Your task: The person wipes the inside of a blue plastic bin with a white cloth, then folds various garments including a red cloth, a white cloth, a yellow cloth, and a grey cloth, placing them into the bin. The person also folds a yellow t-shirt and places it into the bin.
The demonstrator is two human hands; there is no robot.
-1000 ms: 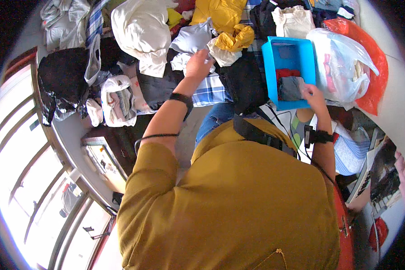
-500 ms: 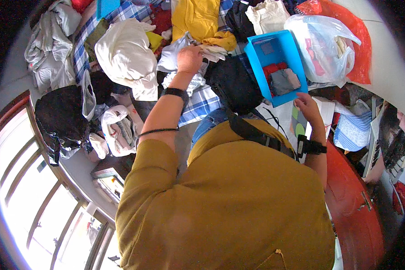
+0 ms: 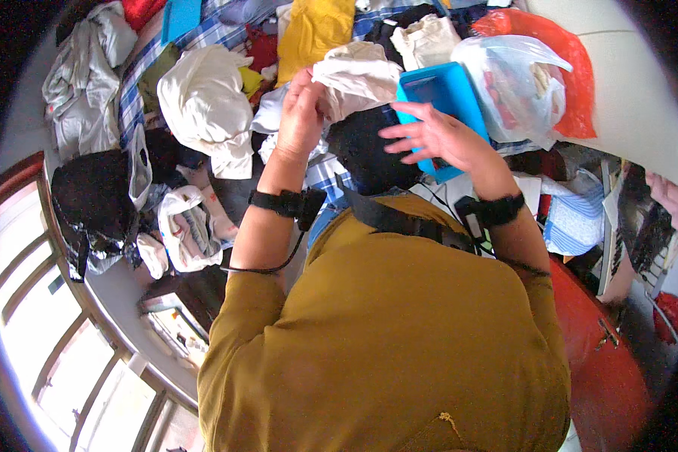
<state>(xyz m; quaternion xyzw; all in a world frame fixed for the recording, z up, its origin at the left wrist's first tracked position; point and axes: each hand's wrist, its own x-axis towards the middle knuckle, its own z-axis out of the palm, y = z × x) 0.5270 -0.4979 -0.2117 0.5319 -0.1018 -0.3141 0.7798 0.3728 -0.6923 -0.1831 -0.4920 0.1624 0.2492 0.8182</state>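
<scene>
An off-white piece of clothing (image 3: pixel 358 79) hangs bunched from my left hand (image 3: pixel 301 117), whose fingers pinch its left edge; its exact kind is not clear. My right hand (image 3: pixel 444 139) is open, fingers spread and pointing left toward the cloth, apart from it. Behind that hand stands a blue rectangular box (image 3: pixel 471 98), its contents mostly hidden by the hand. A dark, black item (image 3: pixel 365 154) lies below the held cloth. Under my left wrist is a crumpled pale garment (image 3: pixel 271 113) on a blue checked cloth (image 3: pixel 325 179).
A clear plastic bag (image 3: pixel 508 90) with things inside and a red bag (image 3: pixel 580 75) lie right of the box. Yellow clothing (image 3: pixel 313 38) and folded cream clothing (image 3: pixel 429 41) are at the back. A big white garment (image 3: pixel 207 98) and a black bag (image 3: pixel 90 196) lie left.
My left hand has lifted the off-white clothing from the pile. My right hand has come up from beside the blue box and moved left, fingers spreading in front of it.
</scene>
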